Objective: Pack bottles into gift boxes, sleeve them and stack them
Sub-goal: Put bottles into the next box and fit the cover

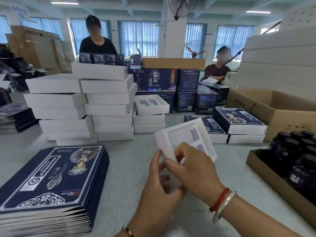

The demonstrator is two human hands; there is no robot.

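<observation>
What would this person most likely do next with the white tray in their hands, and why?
Probably set the white tray flat on the table and reach for a dark bottle: both hands hold it tilted, and its slots look empty.

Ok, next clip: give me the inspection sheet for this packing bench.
Surface: grey table, crowded.
Job's things: white tray held tilted above the table; flat sleeves stacked front left; bottles in a carton on the right; white boxes stacked behind; sleeved boxes stacked right of centre.
Clutter: open carton, printed cartons.
Grips: left hand and right hand both hold the tray's near edge.
Cables: nothing seen.
Surroundings: two people across the table, fan, curtained windows.
</observation>
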